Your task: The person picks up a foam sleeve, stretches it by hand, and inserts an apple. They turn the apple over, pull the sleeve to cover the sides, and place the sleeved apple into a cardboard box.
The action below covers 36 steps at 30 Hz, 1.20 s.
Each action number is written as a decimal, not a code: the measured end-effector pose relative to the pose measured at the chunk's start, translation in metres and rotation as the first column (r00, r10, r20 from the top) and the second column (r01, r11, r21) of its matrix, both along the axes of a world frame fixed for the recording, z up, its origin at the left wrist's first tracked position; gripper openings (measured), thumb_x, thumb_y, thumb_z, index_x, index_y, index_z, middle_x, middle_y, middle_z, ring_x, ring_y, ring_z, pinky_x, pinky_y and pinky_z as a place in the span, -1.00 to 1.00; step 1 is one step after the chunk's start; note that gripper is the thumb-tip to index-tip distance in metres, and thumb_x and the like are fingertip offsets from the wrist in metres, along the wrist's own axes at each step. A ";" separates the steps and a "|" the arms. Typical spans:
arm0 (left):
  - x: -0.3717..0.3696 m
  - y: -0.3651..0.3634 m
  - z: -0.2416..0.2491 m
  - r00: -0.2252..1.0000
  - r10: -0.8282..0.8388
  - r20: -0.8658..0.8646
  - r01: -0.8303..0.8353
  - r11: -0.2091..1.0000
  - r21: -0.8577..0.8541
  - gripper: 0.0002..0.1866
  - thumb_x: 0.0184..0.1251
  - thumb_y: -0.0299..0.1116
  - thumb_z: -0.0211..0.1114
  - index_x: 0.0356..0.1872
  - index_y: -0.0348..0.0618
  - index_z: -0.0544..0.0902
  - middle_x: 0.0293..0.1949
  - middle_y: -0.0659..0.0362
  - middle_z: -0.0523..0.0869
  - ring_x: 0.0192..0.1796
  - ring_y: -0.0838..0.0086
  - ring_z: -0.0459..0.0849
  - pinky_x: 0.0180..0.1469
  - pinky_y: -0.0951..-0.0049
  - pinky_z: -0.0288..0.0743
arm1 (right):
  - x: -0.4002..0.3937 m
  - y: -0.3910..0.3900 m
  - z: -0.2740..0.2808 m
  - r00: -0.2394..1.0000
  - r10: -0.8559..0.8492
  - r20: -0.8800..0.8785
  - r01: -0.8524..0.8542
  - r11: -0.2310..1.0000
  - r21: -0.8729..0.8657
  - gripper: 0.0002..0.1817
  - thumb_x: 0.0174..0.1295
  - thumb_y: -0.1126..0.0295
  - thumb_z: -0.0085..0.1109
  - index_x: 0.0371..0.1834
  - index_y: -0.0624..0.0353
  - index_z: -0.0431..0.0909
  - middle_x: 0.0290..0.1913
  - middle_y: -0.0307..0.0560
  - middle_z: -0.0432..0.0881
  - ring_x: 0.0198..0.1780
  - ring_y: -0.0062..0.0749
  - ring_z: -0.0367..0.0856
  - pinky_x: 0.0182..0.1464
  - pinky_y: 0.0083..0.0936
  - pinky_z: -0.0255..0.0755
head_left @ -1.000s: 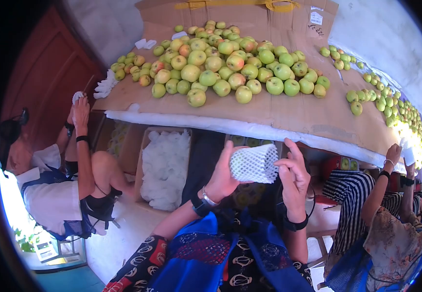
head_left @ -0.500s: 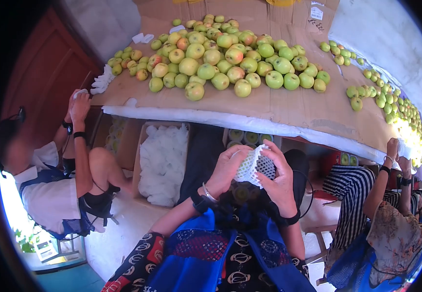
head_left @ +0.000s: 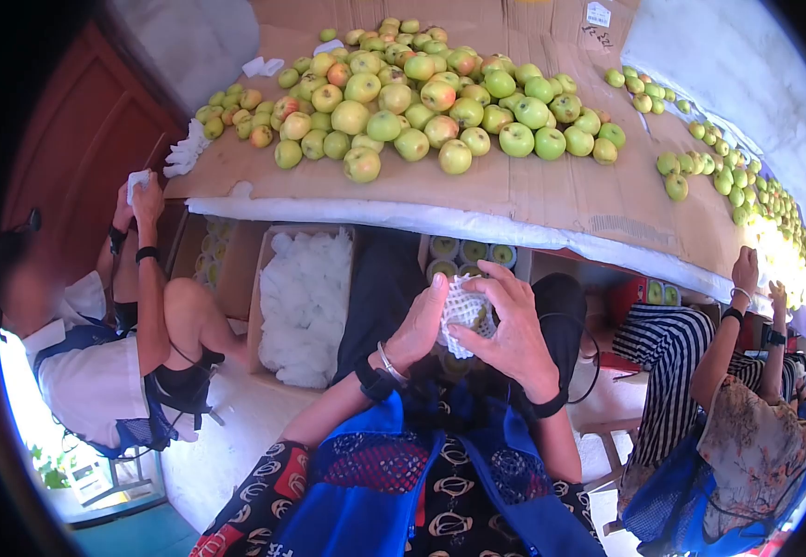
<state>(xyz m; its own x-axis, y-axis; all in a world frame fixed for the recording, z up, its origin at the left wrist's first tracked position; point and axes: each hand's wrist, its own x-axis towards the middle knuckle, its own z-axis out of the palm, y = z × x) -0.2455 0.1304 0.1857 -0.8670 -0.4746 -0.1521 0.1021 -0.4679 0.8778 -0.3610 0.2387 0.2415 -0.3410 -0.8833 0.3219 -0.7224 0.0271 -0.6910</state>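
Note:
A white foam net is held between my two hands, above my lap; something greenish shows through its mesh on the right. My left hand presses its fingers together against the net's left side. On the other side, my right hand has thumb and fingers curved around the net. Beyond them, a large pile of green and reddish apples lies on the cardboard-covered table.
A box of white foam nets stands below the table, left of my knees. Packed apples sit in a box ahead. One co-worker sits at the left, another at the right. More apples lie at the far right.
The net has turned and narrowed between my hands, and its open mouth no longer shows. My left fingers have straightened. The right co-worker's hands have moved apart. The view has shifted slightly.

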 end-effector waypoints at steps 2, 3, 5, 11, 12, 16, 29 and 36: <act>0.000 -0.003 0.001 0.997 -0.054 0.056 0.056 0.998 -0.038 -0.56 0.46 -0.08 -0.15 0.06 -0.24 0.43 -0.06 0.18 0.57 -0.04 0.57 0.56 -0.02 0.52 0.46 | 0.000 -0.001 -0.001 1.000 0.010 -0.016 -0.010 1.000 0.027 -0.45 -0.19 0.18 0.41 -0.09 0.13 0.48 0.14 0.12 0.40 0.18 -0.04 0.34 0.21 -0.19 0.12; 0.000 -0.002 0.004 0.997 -0.053 0.056 0.055 0.998 -0.040 -0.56 0.46 -0.08 -0.15 0.06 -0.24 0.43 -0.06 0.18 0.57 -0.04 0.57 0.56 -0.02 0.52 0.46 | -0.001 0.000 -0.005 0.999 0.034 0.005 -0.034 0.999 0.017 -0.45 -0.18 0.18 0.41 -0.09 0.13 0.47 0.13 0.12 0.40 0.18 -0.05 0.34 0.21 -0.20 0.12; -0.002 0.001 0.012 0.993 -0.063 0.103 0.080 0.982 -0.171 -0.63 0.42 -0.18 -0.08 0.04 -0.25 0.44 -0.06 0.19 0.56 -0.02 0.56 0.55 0.00 0.53 0.44 | -0.002 0.000 -0.005 0.998 0.055 0.026 -0.055 0.998 0.008 -0.45 -0.18 0.18 0.41 -0.10 0.13 0.46 0.12 0.12 0.41 0.17 -0.05 0.35 0.21 -0.20 0.12; 0.000 -0.006 0.017 0.985 -0.171 -0.037 0.173 0.984 0.047 -0.56 0.29 -0.27 0.03 0.14 -0.25 0.34 -0.02 0.15 0.53 0.04 0.48 0.52 0.09 0.44 0.40 | -0.016 0.009 -0.009 0.936 0.107 0.337 -0.083 0.993 -0.085 -0.53 -0.08 0.25 0.37 -0.09 0.19 0.50 0.12 0.16 0.45 0.17 -0.06 0.42 0.22 -0.29 0.20; 0.000 -0.006 0.023 0.982 -0.183 -0.053 0.183 0.983 -0.008 -0.47 0.24 -0.25 0.02 0.23 -0.25 0.26 0.04 0.07 0.50 0.08 0.39 0.52 0.15 0.36 0.37 | -0.018 0.011 -0.009 0.921 0.109 0.375 -0.082 0.993 -0.087 -0.58 -0.04 0.29 0.33 -0.10 0.21 0.51 0.11 0.17 0.46 0.17 -0.09 0.42 0.22 -0.33 0.21; 0.002 -0.004 0.038 0.962 -0.164 -0.220 0.224 0.932 0.285 -0.45 0.27 -0.15 -0.06 0.23 -0.23 0.27 0.08 -0.02 0.50 0.09 0.30 0.54 0.10 0.32 0.46 | -0.026 0.016 -0.028 0.758 0.167 0.631 -0.090 0.984 -0.153 -0.72 0.10 0.45 0.16 -0.10 0.23 0.52 0.18 0.08 0.41 0.20 -0.29 0.40 0.23 -0.43 0.20; 0.006 -0.023 0.002 0.992 -0.061 -0.111 0.119 0.744 0.658 -0.45 0.41 0.10 -0.19 0.16 -0.12 0.41 0.07 0.07 0.56 0.07 0.19 0.57 -0.04 0.08 0.56 | -0.017 0.005 -0.052 0.747 0.140 0.650 -0.017 0.981 -0.191 -0.72 0.11 0.59 0.01 -0.08 0.25 0.51 -0.07 -0.06 0.58 0.00 -0.42 0.51 0.11 -0.50 0.30; 0.006 -0.017 0.003 0.999 -0.048 -0.007 0.044 0.834 0.550 -0.43 0.44 0.09 -0.23 0.20 -0.15 0.35 0.14 0.07 0.49 0.15 0.22 0.50 0.14 0.09 0.43 | -0.014 0.001 -0.038 0.856 0.036 0.516 -0.024 0.999 -0.029 -0.59 -0.12 0.34 0.38 -0.17 0.24 0.54 -0.22 -0.15 0.57 -0.20 -0.50 0.51 -0.05 -0.57 0.36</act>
